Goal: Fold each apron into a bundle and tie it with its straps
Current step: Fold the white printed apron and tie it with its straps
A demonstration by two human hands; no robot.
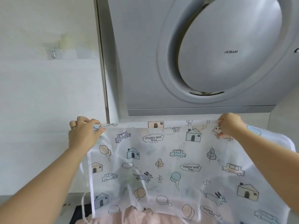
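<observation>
Two-handed, pinches the apron [161,159] by its top edge: left hand [84,131], right hand [229,125]. Risks a crooked fold from fabric slipping.

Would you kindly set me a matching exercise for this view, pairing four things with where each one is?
Things:
1. left hand
2. range hood
3. pink cloth
4. hook

Places:
A. at the bottom of the view, partly behind the apron
B. pinching the apron's top edge at its left corner
C. on the white wall, upper left
D. above the apron, marked ROBAM

Pairs: 1-B, 2-D, 3-A, 4-C
</observation>
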